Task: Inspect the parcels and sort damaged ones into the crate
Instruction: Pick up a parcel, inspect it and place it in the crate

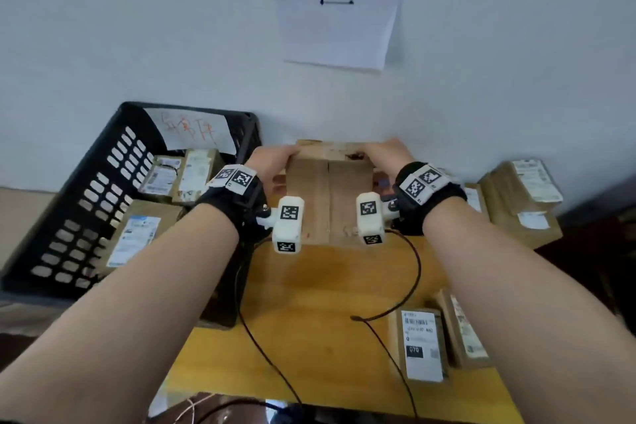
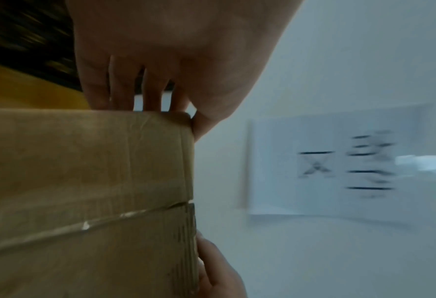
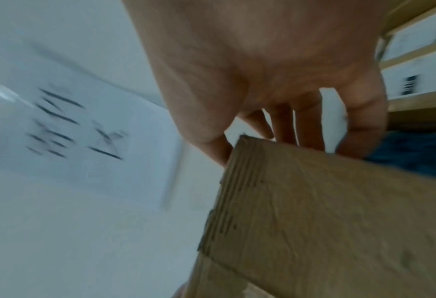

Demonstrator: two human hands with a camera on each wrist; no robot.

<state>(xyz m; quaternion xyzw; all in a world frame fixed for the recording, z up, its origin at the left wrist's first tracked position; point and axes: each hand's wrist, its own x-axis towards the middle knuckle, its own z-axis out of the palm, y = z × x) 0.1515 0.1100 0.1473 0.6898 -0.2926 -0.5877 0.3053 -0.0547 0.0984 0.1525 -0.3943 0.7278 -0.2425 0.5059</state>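
A brown cardboard parcel with a taped seam down its middle is held up over the yellow table, near the wall. My left hand grips its left side and my right hand grips its right side. A dark torn spot shows on its top edge by the right hand. In the left wrist view the fingers curl over the parcel. The right wrist view shows fingers over a worn corner of the parcel. A black plastic crate at left holds several labelled parcels.
More labelled parcels are stacked at the right and lie at the table's front right. Thin cables cross the table. A paper sign hangs on the white wall just behind the parcel.
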